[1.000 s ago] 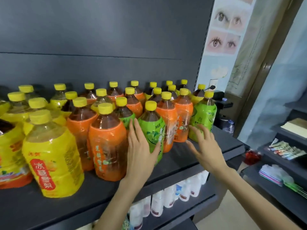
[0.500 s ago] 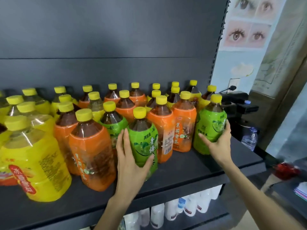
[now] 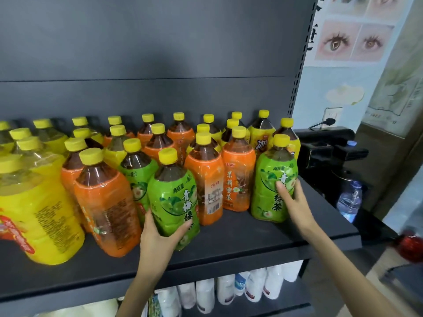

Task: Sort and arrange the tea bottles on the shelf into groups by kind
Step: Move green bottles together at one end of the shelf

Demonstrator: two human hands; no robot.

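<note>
A dark shelf [image 3: 229,252] carries many yellow-capped tea bottles with green, orange and yellow labels, mixed together. My left hand [image 3: 158,236] grips the lower part of a green-label bottle [image 3: 174,193] at the front middle. My right hand [image 3: 290,202] holds another green-label bottle [image 3: 270,179] at the shelf's right end, thumb on its front label. Two orange-label bottles [image 3: 219,179] stand between these green ones. A third green-label bottle [image 3: 137,172] stands behind the left one. Large yellow-label bottles [image 3: 34,209] fill the left side.
A dark back panel [image 3: 160,53] rises behind the bottles. White bottles [image 3: 229,291] line the shelf below. To the right stand a black appliance [image 3: 325,147], a clear water bottle [image 3: 350,200] and something red [image 3: 409,248]. The shelf's front strip is bare.
My left hand has closed round the front green bottle's base. My right hand reached the right green bottle and took hold of it. The view shifted closer and rightward.
</note>
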